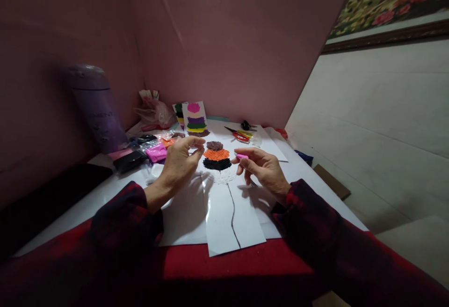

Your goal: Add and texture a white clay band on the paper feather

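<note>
My right hand [262, 170] holds a small pink piece of clay [242, 156] between thumb and fingers, just right of the picture. My left hand [182, 159] is raised at the picture's left side, thumb and fingertips pinched together; whatever is between them is too small to name. Between the hands lies a white sheet [219, 222] with textured bands: brown [214, 146] at the top, orange [216, 154] in the middle and black [217, 164] below. Under them is a whitish textured patch [224, 176], from which a dark wavy line [233, 211] runs down the sheet.
Behind stands a card [195, 117] with coloured bands. Scissors [241, 135] lie at the back right. Clay packets, one pink [156, 152] and one black [129, 161], are at the left, near a purple bottle [100, 108]. A dark flat object [70, 183] lies at the left edge.
</note>
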Tool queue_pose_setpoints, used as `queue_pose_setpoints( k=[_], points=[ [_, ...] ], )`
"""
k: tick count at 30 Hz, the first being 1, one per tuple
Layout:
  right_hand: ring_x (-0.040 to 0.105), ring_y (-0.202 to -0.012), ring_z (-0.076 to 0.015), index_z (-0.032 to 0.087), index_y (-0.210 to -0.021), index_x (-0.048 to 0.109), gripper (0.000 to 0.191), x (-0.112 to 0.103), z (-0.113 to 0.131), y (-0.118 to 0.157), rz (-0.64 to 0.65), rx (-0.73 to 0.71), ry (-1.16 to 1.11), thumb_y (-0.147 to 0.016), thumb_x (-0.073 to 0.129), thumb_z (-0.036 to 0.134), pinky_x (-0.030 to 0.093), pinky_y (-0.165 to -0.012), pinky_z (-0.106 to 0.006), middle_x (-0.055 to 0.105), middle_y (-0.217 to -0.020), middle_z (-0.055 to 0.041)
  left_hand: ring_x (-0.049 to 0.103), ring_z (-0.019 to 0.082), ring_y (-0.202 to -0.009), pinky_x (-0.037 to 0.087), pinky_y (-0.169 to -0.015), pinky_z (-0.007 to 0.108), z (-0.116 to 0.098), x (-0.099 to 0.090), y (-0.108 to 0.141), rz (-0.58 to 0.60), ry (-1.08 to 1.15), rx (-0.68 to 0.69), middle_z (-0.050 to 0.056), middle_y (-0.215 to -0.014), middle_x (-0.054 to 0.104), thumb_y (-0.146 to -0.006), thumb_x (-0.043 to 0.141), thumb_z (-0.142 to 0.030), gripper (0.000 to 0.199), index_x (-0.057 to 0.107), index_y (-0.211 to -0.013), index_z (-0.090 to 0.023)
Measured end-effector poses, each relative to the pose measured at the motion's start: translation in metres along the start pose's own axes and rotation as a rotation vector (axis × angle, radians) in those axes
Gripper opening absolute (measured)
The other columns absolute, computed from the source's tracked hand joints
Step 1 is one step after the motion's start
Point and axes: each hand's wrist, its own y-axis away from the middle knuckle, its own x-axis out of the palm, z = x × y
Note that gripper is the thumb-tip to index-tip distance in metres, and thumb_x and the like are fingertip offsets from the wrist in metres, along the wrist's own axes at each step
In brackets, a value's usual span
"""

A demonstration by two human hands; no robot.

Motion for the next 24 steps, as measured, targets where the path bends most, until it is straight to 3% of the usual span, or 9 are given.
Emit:
queue_pose_setpoints(
  k=[4, 9, 12, 14, 16, 19, 24],
  points=[
    [0.054, -0.044, -0.0092, 0.016, -0.086, 0.067, 0.026, 0.001, 0.0, 0.0, 0.009, 0.015, 0.036, -0.071, 0.079, 0.033, 0.043, -0.035, -0.021, 0.064, -0.062, 0.002, 0.067, 0.022, -0.09, 0.05, -0.084, 0.038, -0.002, 0.001, 0.001, -0.002, 0.03, 0.019, 0.011, -0.096, 0.075, -0.078, 0.063, -0.016, 0.018, 0.073, -0.092, -0.012],
    [0.047, -0.038, -0.0066, 0.017, -0.077, 0.066, 0.015, 0.002, -0.003, 0.004, -0.031, -0.088, 0.132, -0.074, 0.076, 0.028, 0.041, -0.034, -0.021, 0.06, -0.058, 0.0041, 0.065, 0.017, -0.079, 0.05, -0.073, 0.031, -0.013, 0.003, 0.008, 0.064, 0.11, 0.045, 0.009, -0.09, 0.074, -0.082, 0.062, -0.024, 0.018, 0.072, -0.092, -0.012],
    [0.058, -0.052, -0.0108, 0.018, -0.09, 0.071, 0.016, 0.004, -0.004, 0.01, 0.018, -0.244, 0.266, -0.075, 0.077, 0.022, 0.046, -0.04, -0.021, 0.064, -0.069, 0.0004, 0.063, 0.014, -0.073, 0.049, -0.066, 0.027, -0.025, 0.004, 0.016, 0.183, 0.181, 0.057, 0.006, -0.085, 0.073, -0.084, 0.061, -0.031, 0.022, 0.072, -0.091, -0.013],
    [0.064, -0.067, -0.0139, 0.019, -0.106, 0.071, 0.025, 0.006, -0.005, 0.014, 0.117, -0.377, 0.355, -0.081, 0.072, 0.018, 0.05, -0.045, -0.022, 0.068, -0.086, -0.0046, 0.06, 0.013, -0.067, 0.047, -0.06, 0.025, -0.032, 0.005, 0.021, 0.299, 0.227, 0.051, 0.004, -0.077, 0.071, -0.084, 0.062, -0.037, 0.025, 0.071, -0.089, -0.014],
    [0.064, -0.071, -0.013, 0.021, -0.12, 0.066, 0.033, 0.007, -0.004, 0.018, 0.211, -0.469, 0.394, -0.088, 0.061, 0.013, 0.052, -0.048, -0.022, 0.068, -0.096, -0.0067, 0.057, 0.012, -0.064, 0.044, -0.057, 0.023, -0.037, 0.006, 0.026, 0.402, 0.256, -0.005, 0.003, -0.072, 0.069, -0.081, 0.066, -0.039, 0.026, 0.07, -0.082, -0.014],
    [0.062, -0.062, -0.0097, 0.022, -0.126, 0.061, 0.037, 0.009, -0.004, 0.02, 0.238, -0.496, 0.401, -0.092, 0.054, 0.008, 0.053, -0.051, -0.022, 0.069, -0.091, -0.0039, 0.049, 0.009, -0.054, 0.038, -0.05, 0.021, -0.038, 0.007, 0.03, 0.474, 0.285, -0.115, -0.001, -0.06, 0.061, -0.077, 0.07, -0.039, 0.026, 0.066, -0.073, -0.014],
    [0.064, -0.06, -0.0112, 0.02, -0.12, 0.058, 0.036, 0.007, -0.005, 0.019, 0.202, -0.488, 0.468, -0.086, 0.061, 0.008, 0.054, -0.053, -0.025, 0.07, -0.081, -0.001, 0.048, 0.008, -0.046, 0.038, -0.044, 0.021, -0.033, 0.009, 0.031, 0.542, 0.378, -0.162, -0.002, -0.059, 0.059, -0.083, 0.061, -0.034, 0.02, 0.064, -0.08, -0.015]
  ],
)
